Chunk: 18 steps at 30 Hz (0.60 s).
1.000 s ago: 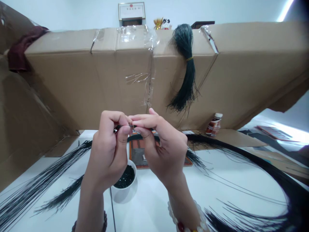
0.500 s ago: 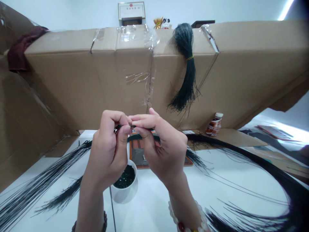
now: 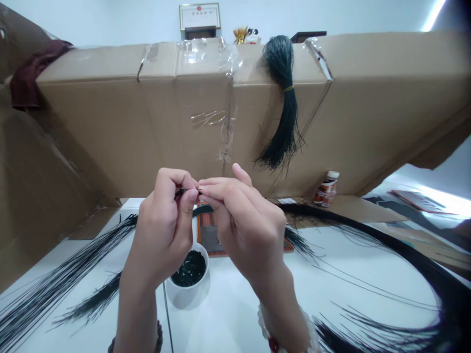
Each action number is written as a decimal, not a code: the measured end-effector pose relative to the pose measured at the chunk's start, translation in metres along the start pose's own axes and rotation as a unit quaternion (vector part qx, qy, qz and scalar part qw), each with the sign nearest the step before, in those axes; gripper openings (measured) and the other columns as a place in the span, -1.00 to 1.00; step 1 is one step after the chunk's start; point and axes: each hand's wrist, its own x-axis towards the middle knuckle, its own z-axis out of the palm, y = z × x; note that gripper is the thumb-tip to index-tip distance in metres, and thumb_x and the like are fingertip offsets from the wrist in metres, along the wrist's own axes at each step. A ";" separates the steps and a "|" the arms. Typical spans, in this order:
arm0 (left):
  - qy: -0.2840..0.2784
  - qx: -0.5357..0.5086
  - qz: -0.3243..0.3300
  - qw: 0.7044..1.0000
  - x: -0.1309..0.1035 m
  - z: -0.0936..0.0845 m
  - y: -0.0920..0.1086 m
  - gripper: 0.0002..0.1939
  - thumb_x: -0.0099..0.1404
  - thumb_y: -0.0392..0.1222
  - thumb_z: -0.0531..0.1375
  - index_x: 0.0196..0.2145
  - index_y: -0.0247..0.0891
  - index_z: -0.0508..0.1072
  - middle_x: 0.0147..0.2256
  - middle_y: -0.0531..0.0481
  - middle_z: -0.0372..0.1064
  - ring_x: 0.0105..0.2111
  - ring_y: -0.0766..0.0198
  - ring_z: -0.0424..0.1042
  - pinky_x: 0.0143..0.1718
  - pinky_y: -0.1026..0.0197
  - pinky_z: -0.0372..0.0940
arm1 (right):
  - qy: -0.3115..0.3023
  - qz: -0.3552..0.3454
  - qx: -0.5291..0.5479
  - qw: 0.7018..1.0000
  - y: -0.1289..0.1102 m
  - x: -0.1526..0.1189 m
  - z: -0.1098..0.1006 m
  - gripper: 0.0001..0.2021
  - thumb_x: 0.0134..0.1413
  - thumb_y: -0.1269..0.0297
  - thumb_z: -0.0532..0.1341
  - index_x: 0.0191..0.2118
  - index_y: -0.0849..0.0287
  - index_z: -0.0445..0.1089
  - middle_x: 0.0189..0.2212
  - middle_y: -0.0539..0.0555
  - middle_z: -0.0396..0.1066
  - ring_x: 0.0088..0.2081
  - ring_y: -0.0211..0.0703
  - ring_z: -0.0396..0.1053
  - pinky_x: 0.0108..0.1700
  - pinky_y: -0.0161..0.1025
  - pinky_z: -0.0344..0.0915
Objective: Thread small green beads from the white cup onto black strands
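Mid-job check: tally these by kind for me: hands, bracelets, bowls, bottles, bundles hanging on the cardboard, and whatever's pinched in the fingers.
Hands: 2 (left hand, right hand)
Bracelets: 2 (dark bracelet, pale bracelet)
Bowl: 1
Bottle: 1
Hanging bundle: 1
Dark strands in the fingers: too small to count
Total, without the strands: 7

From my camera I can read no word clearly. On the wall (image 3: 110,22), the framed sheet (image 3: 199,19) carries a red mark (image 3: 199,8) and, below it, one row of small characters (image 3: 200,13), too blurred for me. The bottle (image 3: 326,189) has a label (image 3: 324,195) with pale marks, also unreadable.
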 end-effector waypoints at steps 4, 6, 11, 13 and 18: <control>0.008 0.008 0.007 1.000 0.000 0.000 0.000 -0.93 0.46 -0.27 0.06 -0.25 -0.19 0.24 -0.26 0.05 0.30 -0.31 0.35 0.39 -0.26 0.25 0.29 | 0.004 0.008 0.022 1.000 0.000 0.002 -0.001 -0.81 0.29 0.51 0.15 -0.35 0.25 0.44 -0.36 0.06 0.60 -0.29 -0.27 0.58 0.28 -0.13 0.29; 0.014 0.019 0.008 1.000 0.000 -0.001 0.000 -0.93 0.45 -0.29 0.07 -0.25 -0.20 0.24 -0.25 0.07 0.29 -0.37 0.39 0.37 -0.29 0.26 0.29 | 0.004 0.020 0.046 0.999 0.001 0.002 -0.001 -0.84 0.25 0.52 0.20 -0.36 0.24 0.45 -0.37 0.03 0.60 -0.29 -0.29 0.58 0.27 -0.18 0.29; 0.004 0.014 -0.005 1.000 0.000 0.000 0.004 -0.91 0.45 -0.32 0.06 -0.24 -0.18 0.24 -0.29 0.09 0.29 -0.50 0.42 0.30 -0.46 0.28 0.24 | -0.003 0.067 0.119 0.991 0.005 0.003 0.000 -0.87 0.19 0.54 0.25 -0.34 0.19 0.46 -0.37 -0.03 0.61 -0.30 -0.30 0.57 0.22 -0.16 0.34; 0.002 0.007 -0.014 1.000 0.000 -0.001 0.005 -0.91 0.46 -0.29 0.06 -0.25 -0.18 0.25 -0.33 0.09 0.29 -0.51 0.41 0.30 -0.50 0.29 0.22 | 0.000 0.078 0.138 0.987 0.005 0.003 0.000 -0.85 0.19 0.54 0.24 -0.34 0.16 0.46 -0.39 -0.07 0.60 -0.34 -0.30 0.55 0.18 -0.13 0.37; 0.005 -0.043 -0.048 0.998 -0.001 -0.001 0.009 -0.88 0.48 -0.20 0.09 -0.28 -0.17 0.28 -0.38 0.08 0.28 -0.50 0.38 0.29 -0.54 0.30 0.22 | 0.022 0.111 0.177 0.978 0.003 0.003 0.003 -0.84 0.19 0.51 0.25 -0.36 0.13 0.48 -0.42 -0.07 0.58 -0.33 -0.25 0.54 -0.05 -0.20 0.47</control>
